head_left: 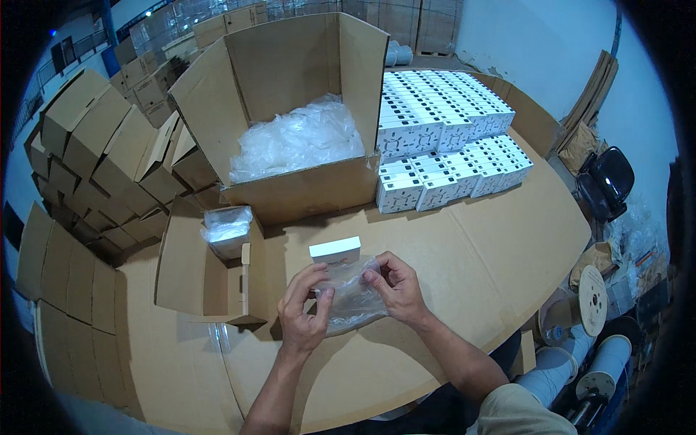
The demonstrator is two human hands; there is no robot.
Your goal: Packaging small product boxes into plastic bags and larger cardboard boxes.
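Between my two hands is a clear plastic bag [355,293], pinched near its upper edge on both sides. My left hand [304,308] grips its left side, fingers bent, and my right hand [397,286] holds the right side between thumb and fingers. Just beyond the bag's upper edge a small white box [336,251] lies on the cardboard-covered table [464,268]; the bag hides its near part, and I cannot tell whether any of it is inside. To the left stands an open brown carton [254,286] with plastic-wrapped white boxes [228,230] in its far end.
A large open carton [297,196] full of clear plastic bags [301,138] stands behind. Right of it are stacked rows of white boxes [446,123]. Empty brown cartons [119,156] pile up on the left. Spools [592,301] and a black chair [607,181] are beyond the table's right edge.
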